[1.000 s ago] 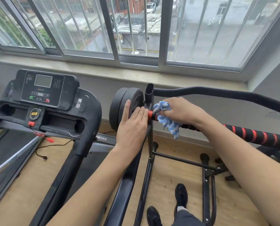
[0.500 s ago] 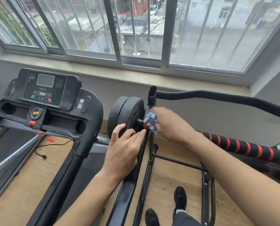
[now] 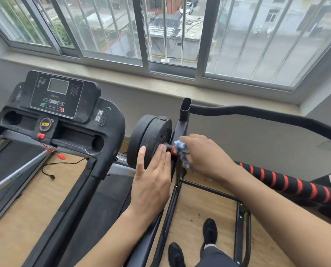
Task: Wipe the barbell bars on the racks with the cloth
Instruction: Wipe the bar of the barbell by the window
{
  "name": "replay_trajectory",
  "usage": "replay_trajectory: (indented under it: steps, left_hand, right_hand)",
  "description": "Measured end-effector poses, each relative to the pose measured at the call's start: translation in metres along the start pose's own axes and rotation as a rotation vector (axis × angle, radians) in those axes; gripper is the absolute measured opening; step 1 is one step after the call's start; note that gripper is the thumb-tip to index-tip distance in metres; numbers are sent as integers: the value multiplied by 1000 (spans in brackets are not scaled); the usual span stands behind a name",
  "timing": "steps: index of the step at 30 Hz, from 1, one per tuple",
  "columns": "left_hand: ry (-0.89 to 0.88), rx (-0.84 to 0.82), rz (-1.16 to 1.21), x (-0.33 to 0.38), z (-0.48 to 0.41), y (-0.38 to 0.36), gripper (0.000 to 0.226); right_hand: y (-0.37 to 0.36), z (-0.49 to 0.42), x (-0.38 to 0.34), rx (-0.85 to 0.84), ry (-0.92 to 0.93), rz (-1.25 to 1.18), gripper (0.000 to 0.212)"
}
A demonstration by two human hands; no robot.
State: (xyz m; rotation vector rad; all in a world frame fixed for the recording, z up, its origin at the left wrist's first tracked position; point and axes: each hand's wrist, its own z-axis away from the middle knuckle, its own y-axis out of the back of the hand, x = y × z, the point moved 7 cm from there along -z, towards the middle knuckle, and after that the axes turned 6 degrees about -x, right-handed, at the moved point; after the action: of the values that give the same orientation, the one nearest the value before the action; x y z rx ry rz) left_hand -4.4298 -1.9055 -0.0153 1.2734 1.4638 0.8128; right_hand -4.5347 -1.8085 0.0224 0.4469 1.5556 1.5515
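At the bottom of the frame we see two black shoes (image 3: pixel 210 233) on the wooden floor (image 3: pixel 191 214), standing inside the black rack (image 3: pixel 177 191) whose legs run up the middle of the picture. Above them, our left hand (image 3: pixel 151 182) lies flat in the centre, its fingers (image 3: pixel 161 154) straight and released, resting against the face of the black weight plates (image 3: pixel 151 139) at the end of the barbell bar (image 3: pixel 288 185). Just right of it, our right hand (image 3: pixel 205 156) has its fingers clenched round the blue-and-white cloth (image 3: pixel 181 150), which is bunched on the bar right where it meets the rack upright, beside a red collar and touching the bar's inner end next to the plates. From under that hand the bar runs to the right edge of the frame, wrapped in black with red spiral stripes. A curved black tube (image 3: pixel 257 113) sweeps from the open-topped upright toward the right edge, further back. On the left of the frame stands a treadmill (image 3: pixel 64 120); its console carries a grey screen, and the two recessed pockets in its tray look dark, so we cannot tell whether anything is in them. A red safety clip (image 3: pixel 60 156) on a cord hangs from the console, lying on the floor near a black cable. Farthest away, across the top, a barred window (image 3: pixel 170 35) above a pale sill looks down on a street.
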Motion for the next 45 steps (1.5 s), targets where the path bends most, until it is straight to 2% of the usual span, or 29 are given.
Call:
replay_trajectory:
  steps: [3,6,10,17,20,24,27,31,35,38,40,42,43,45]
  left_hand:
    - [-6,-4,-13,-4,1,2,62]
    - [-1,-13,14,-12,-2,1,66]
    - [-43,-9,37,-16,-3,2,69]
    - [-45,-79,-62,-11,6,0,65]
    - [-65,-102,-56,-13,4,2,65]
    - [-85,-115,-59,-14,-4,7,67]
    - [-95,-142,-31,-15,-9,10,65]
    - [-107,-126,33,-18,-14,16,67]
    - [-94,-91,226,-13,-24,24,60]
    - [-84,-1,471,4,-32,45,43]
    - [7,-65,846,20,-39,61,39]
    - [129,-265,1314,46,-42,70,49]
    - [146,-306,1416,60,-43,75,48]
    - [128,-247,1372,77,-45,82,32]
  right_hand:
    - [-15,-6,-22,40,62,65,26]
    - [-14,13,-9,26,57,134,32]
    - [-6,41,21,-77,12,131,24]
    - [-19,2,-27,40,61,82,19]
    - [-13,14,-14,-19,98,103,30]
    - [11,52,37,-230,115,-9,52]
    - [23,81,73,-210,115,36,73]
    - [23,108,109,-158,79,-106,78]
    - [42,120,110,44,12,-324,51]
    - [52,124,105,242,-67,-600,30]
    - [50,127,100,322,-107,-791,28]
    - [42,131,92,347,-115,-955,33]
    - [38,134,88,350,-108,-1044,33]
    - [31,140,80,348,-95,-1235,30]
